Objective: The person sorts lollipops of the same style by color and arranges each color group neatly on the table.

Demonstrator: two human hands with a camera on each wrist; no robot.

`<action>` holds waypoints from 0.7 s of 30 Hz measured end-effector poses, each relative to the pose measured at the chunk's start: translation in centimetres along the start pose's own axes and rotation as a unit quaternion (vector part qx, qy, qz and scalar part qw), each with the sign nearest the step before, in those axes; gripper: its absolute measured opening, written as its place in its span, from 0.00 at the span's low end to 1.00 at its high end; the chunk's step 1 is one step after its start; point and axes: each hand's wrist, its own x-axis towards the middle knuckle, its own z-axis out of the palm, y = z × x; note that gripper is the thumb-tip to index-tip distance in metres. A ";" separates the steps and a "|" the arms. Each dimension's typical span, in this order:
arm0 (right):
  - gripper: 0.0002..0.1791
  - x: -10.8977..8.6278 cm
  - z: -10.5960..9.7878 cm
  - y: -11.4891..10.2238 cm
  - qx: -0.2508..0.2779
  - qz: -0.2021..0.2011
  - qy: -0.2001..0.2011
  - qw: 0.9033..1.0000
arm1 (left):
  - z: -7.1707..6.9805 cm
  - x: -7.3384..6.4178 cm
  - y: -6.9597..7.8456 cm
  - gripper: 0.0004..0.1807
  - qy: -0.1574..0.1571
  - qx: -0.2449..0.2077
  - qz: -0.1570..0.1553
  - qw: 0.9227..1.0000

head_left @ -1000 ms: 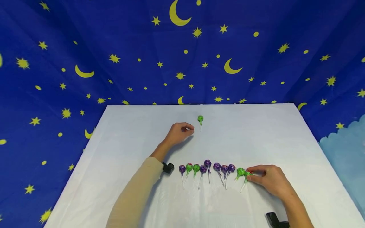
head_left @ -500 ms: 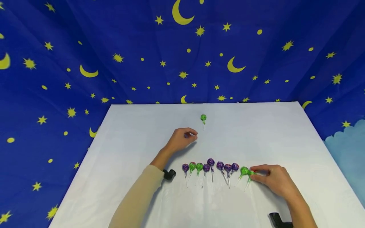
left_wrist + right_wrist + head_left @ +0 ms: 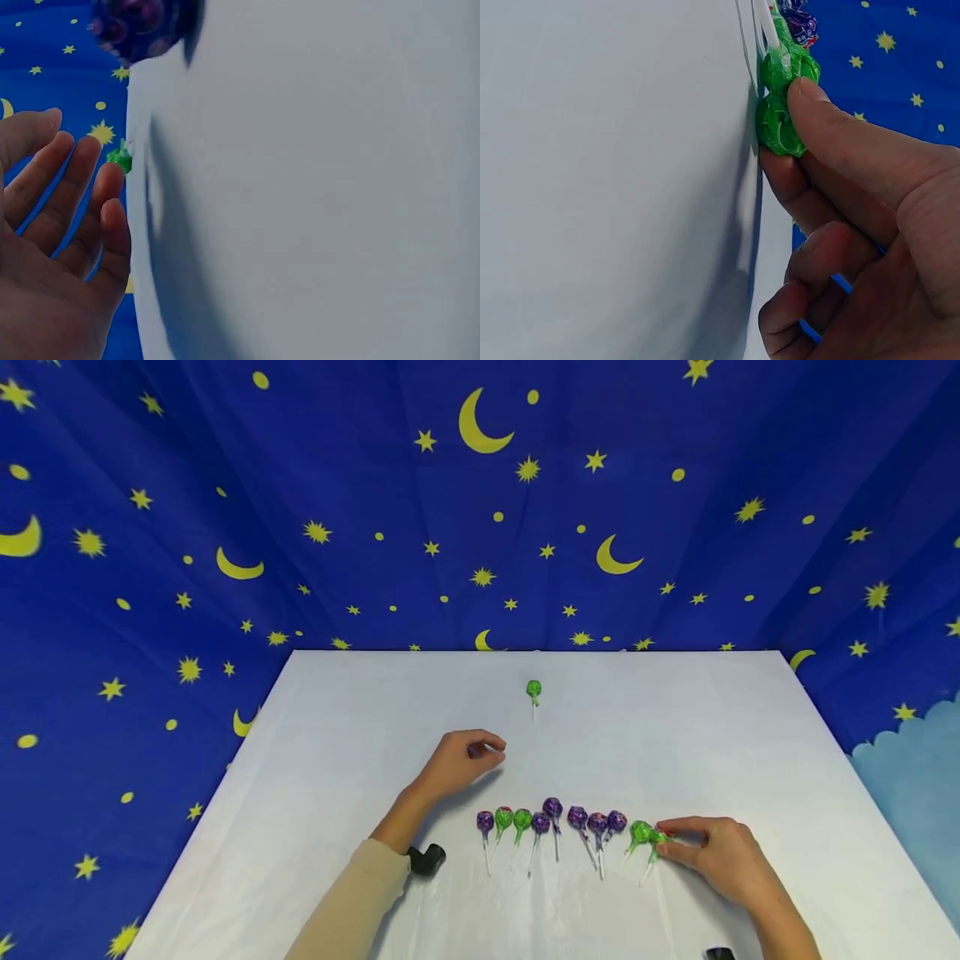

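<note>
My right hand [image 3: 723, 857] pinches a green-wrapped lollipop [image 3: 775, 126] between thumb and fingers, at the right end of a row of lollipops. Another green lollipop [image 3: 639, 833] lies against it on the left, their heads overlapping. The row continues leftward with purple lollipops [image 3: 597, 823] and two more green ones [image 3: 522, 821], sticks toward me. Over the table's middle hovers my left hand [image 3: 465, 762], fingers loosely curved and holding nothing. Beyond its fingertips a single green lollipop [image 3: 533, 688] lies far back. A purple lollipop head [image 3: 142, 26] shows close up in the left wrist view.
White sheeting covers the table [image 3: 360, 710]. A blue cloth [image 3: 405, 493] with yellow moons and stars hangs behind and at the sides. Each wrist carries a black camera piece; the left one [image 3: 427, 860] sits left of the row.
My left hand has drawn back from the far green lollipop, toward me and slightly left. The right hand keeps its pinch at the row's right end. The head view has tilted a little.
</note>
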 end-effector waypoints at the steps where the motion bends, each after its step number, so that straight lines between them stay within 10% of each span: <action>1: 0.18 -0.1 0.0 0.0 -0.001 -0.001 -0.001 1.000 | -0.1 -0.2 0.0 0.11 -0.001 0.001 -0.001 1.000; 21: 0.23 -0.4 0.2 -0.2 -0.012 0.013 -0.004 1.000 | -1.1 -3.4 1.5 0.11 -0.002 0.027 0.026 0.999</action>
